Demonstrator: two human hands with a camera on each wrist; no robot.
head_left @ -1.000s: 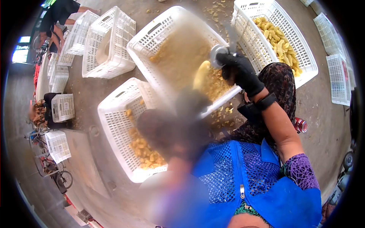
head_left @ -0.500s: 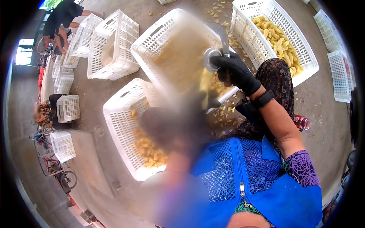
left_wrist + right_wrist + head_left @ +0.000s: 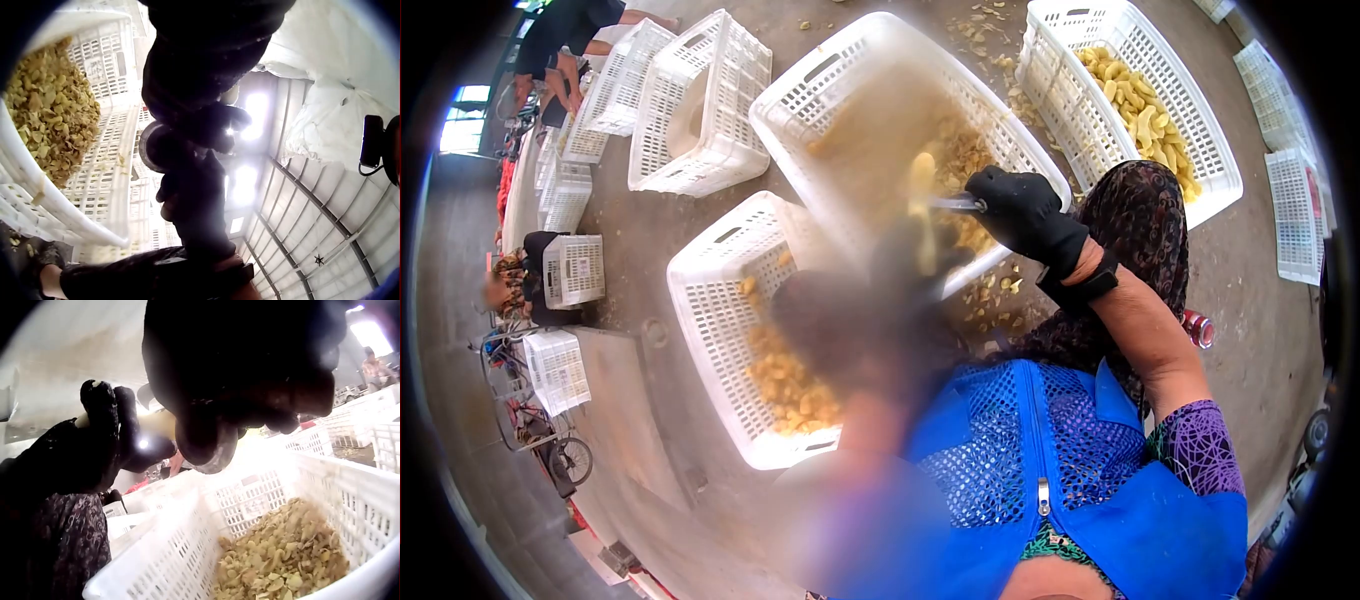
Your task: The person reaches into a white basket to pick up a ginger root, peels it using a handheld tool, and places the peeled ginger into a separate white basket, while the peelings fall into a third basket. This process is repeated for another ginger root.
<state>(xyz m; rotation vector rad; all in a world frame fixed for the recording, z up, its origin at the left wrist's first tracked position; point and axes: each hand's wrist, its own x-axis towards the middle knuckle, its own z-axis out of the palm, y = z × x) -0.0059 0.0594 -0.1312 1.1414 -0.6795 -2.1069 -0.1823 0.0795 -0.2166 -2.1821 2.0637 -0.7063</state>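
My gloved left hand (image 3: 920, 245), blurred in the head view, holds a long, pale yellow peeled fruit (image 3: 922, 185) upright. In the right wrist view its curled fingers wrap the fruit (image 3: 159, 424). My gloved right hand (image 3: 1022, 215) grips a metal hand tool (image 3: 958, 204), which reaches left across the fruit's side. A round metal ring (image 3: 149, 147) shows beside the hands in the left wrist view. Both hands are over a white crate (image 3: 1025, 150) that holds a heap of thin yellow-brown peelings (image 3: 972, 160).
To the right stands a white crate (image 3: 1068, 115) with peeled yellow fruit (image 3: 1145, 120). At lower left, another crate (image 3: 710, 320) contains yellow-brown pieces (image 3: 790, 390). Stacked crates (image 3: 700, 110) stand behind. A red can (image 3: 1198, 328) lies beside the knee; scraps litter the floor.
The right hand has turned over and moved slightly down, so its back faces up and the ring no longer shows in the head view. The fruit's tip is uncovered again.
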